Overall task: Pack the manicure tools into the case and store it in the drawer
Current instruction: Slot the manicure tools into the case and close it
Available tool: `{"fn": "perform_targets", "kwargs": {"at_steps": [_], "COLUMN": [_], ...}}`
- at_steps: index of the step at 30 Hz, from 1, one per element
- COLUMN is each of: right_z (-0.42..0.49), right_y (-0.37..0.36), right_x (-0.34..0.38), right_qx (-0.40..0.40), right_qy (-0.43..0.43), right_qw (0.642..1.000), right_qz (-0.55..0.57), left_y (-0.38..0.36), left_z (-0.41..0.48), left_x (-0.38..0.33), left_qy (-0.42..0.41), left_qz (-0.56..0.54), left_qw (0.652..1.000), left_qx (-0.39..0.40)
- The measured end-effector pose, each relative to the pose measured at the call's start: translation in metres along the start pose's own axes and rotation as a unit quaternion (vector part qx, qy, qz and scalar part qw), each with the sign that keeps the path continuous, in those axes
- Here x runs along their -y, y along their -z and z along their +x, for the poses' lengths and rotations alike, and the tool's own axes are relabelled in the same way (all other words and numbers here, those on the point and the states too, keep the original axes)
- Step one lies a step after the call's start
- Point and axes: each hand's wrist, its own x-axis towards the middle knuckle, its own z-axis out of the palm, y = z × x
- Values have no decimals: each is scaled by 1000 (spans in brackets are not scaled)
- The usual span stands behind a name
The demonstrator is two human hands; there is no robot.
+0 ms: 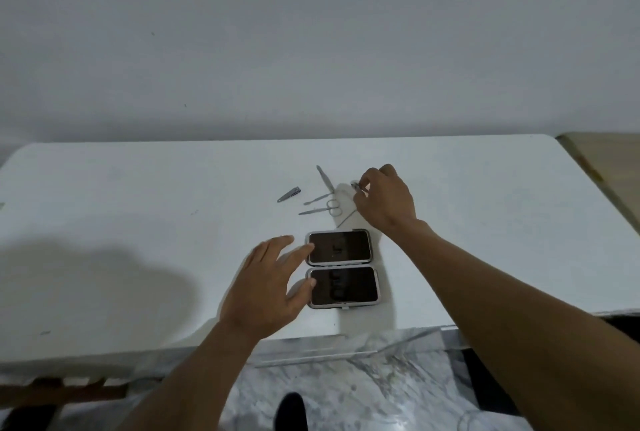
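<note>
Case point(341, 268) lies open flat on the white surface point(138, 223), both halves empty, long axis left-right, hinge between. My left hand point(268, 287) rests spread at its left edge, steadying. My right hand point(384, 200) pinches a small tool point(355, 185) beyond. Best lift straight, clear of the scissors point(322, 209).

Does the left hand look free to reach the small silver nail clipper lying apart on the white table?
Probably yes: the left hand rests open by the case, and only bare table separates it from the clipper.
</note>
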Motion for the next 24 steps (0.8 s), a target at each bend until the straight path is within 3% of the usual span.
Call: {"fn": "perform_targets", "kwargs": {"at_steps": [3,6,9,12,16,24], "right_z": [-19,-37,-56,-70,-80,-79], "right_y": [12,21,31,41,46,56], "right_x": [0,-3,-3,0,0,1], "right_qx": [-3,46,123,167,190,153], "right_qy": [-44,-77,-104,-106,-100,-88], "right_qw": [993,968,899,843,786,773], "right_qz": [108,233,407,501,580,609], "left_y": [-1,-2,-4,-4,-5,0], "left_z": [-1,-1,-2,-2,-3,3], "left_x": [0,1,1,2,1,2], "left_qy": [2,3,2,6,6,-3], "left_qz": [2,8,11,7,6,-5], "left_qw": [1000,1000,1000,1000,1000,1000], "left_qx": [-4,-6,-9,-7,-10,-20]}}
